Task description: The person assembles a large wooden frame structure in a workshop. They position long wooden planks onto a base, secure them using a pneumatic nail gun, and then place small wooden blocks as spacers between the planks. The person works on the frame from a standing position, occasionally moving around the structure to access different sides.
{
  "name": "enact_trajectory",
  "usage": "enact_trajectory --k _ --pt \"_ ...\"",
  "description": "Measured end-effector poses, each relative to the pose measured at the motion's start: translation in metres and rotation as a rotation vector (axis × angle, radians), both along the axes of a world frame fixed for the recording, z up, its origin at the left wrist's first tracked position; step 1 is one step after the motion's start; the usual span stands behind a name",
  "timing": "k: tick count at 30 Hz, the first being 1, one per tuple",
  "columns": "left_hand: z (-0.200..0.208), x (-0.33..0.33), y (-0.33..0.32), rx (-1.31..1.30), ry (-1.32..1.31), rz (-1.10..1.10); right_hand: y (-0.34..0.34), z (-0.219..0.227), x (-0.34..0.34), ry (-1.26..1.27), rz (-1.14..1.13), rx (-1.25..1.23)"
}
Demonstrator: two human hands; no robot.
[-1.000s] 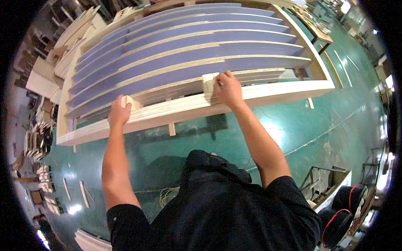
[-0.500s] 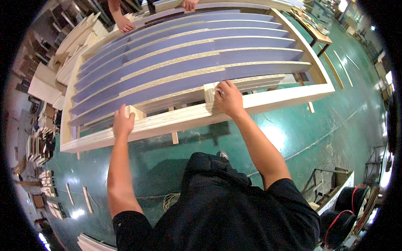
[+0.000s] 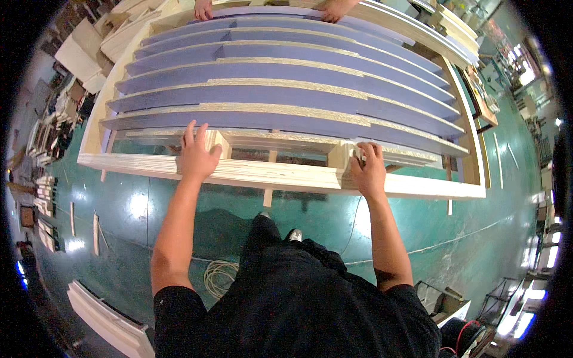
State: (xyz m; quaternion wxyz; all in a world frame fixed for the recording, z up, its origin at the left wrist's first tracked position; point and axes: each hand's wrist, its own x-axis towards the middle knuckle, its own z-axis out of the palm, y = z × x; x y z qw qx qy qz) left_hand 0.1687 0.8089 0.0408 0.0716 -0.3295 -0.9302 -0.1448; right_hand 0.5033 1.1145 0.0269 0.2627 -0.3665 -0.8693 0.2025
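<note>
A large pale wooden frame spans the view, crossed by several long slats with purple-grey faces and light wooden edges. My left hand rests over the front rail, fingers stretched apart beside a short wooden block standing behind the rail. At the rail's right part, my right hand is closed, its fingers curled beside a second short block. Whatever its fingers may grip is hidden.
Another person's hands, one left and one right, are at the frame's far side. Boards stand stacked at far left. A coiled hose lies on the green floor. White panels lie lower left.
The view has turned, so the frame lies more squarely before me. My left hand's fingers stretch farther over the rail. The other person's hands show at new places along the far side.
</note>
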Motion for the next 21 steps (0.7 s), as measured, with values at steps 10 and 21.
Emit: enact_trajectory --k 10,21 --pt "0.009 -0.013 -0.006 -0.086 -0.305 -0.134 -0.004 0.009 -0.015 -0.257 0.023 0.042" --pt "0.004 -0.021 -0.009 -0.055 -0.279 -0.207 -0.005 0.008 -0.014 -0.283 -0.071 0.034"
